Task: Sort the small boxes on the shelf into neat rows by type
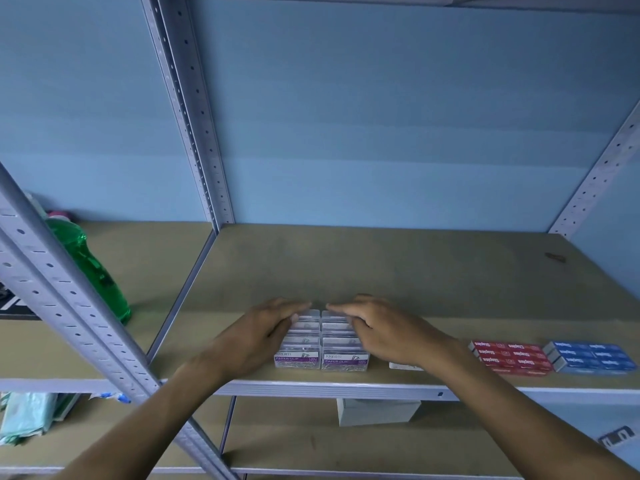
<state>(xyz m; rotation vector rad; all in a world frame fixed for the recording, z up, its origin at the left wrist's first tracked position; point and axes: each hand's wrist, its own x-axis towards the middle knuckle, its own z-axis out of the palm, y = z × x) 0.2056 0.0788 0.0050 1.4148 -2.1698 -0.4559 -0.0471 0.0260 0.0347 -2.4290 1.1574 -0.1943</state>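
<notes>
Squaring up the paper clip boxes point(322, 344)

My left hand point(258, 336) and right hand point(388, 332) press flat-fingered against their sides; the boxes between look light, stiff, probably slippery.

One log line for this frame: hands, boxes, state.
left hand + right hand: squaring clear paper clip boxes | red staples boxes, blue staples boxes: grouped right | sorting: ongoing

Right hand point(384, 330) covers most of a white box point(405, 366), label unreadable. Both hands hide the outer sides of the clip boxes point(320, 341); rear ones' count unclear. Green bottle point(86, 265) partly behind upright point(65, 296). Dark item point(616, 441) lower right: cut by edge, can't ID. Brown speck point(555, 257) too small.
</notes>
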